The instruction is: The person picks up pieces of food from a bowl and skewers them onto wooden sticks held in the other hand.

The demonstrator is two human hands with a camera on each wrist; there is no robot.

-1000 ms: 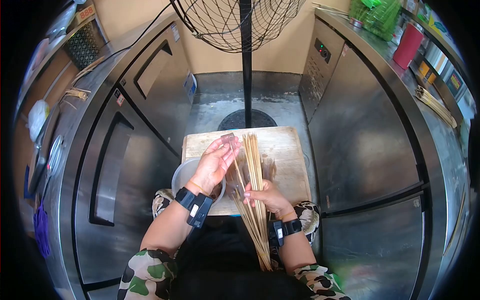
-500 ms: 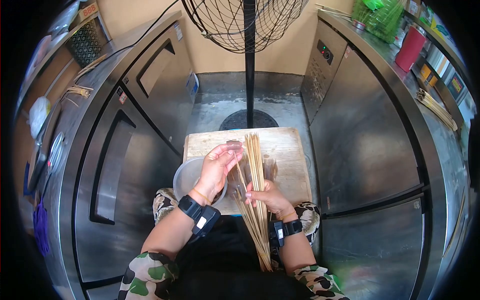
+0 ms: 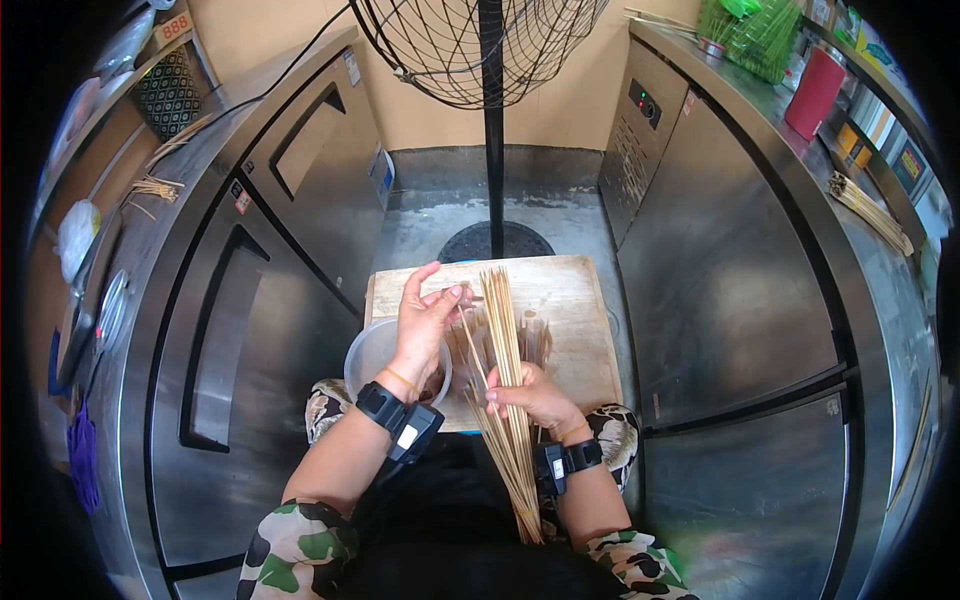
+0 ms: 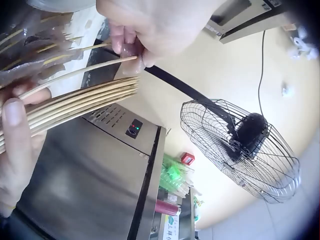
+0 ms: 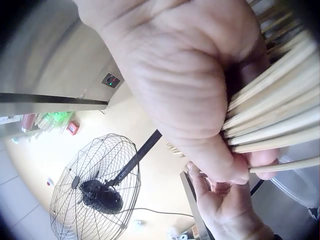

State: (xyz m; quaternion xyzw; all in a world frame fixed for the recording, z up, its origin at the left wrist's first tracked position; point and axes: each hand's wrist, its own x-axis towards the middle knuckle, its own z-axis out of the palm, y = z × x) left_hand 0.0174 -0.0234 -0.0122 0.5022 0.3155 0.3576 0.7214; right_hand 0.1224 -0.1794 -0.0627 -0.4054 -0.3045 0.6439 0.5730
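Note:
My left hand [image 3: 424,325] pinches a small, glossy brownish slice of meat [image 4: 131,50] between thumb and fingers, with one finger raised. My right hand [image 3: 542,396] grips a thick bundle of bamboo skewers [image 3: 508,345]. Its thumb and finger also steady a single skewer [image 4: 75,75] that stands apart from the bundle. That skewer's tip meets the slice in the left wrist view. Below the hands, several skewers threaded with meat [image 4: 37,52] lie on a wooden board [image 3: 580,300]. The left forearm partly covers a clear plastic bowl [image 3: 368,345] holding dark meat.
Steel cabinets [image 3: 750,240] flank both sides. Beyond the board stands a black wire fan [image 3: 480,50] on a pole with a round base [image 3: 495,240]. More skewers [image 3: 868,212] lie on the right counter, along with a red bottle [image 3: 815,92].
The meat slice lay across the left fingertips before; now the left thumb pinches it against the skewer tip, and a finger has lifted. The right hand has kept its grip on the bundle.

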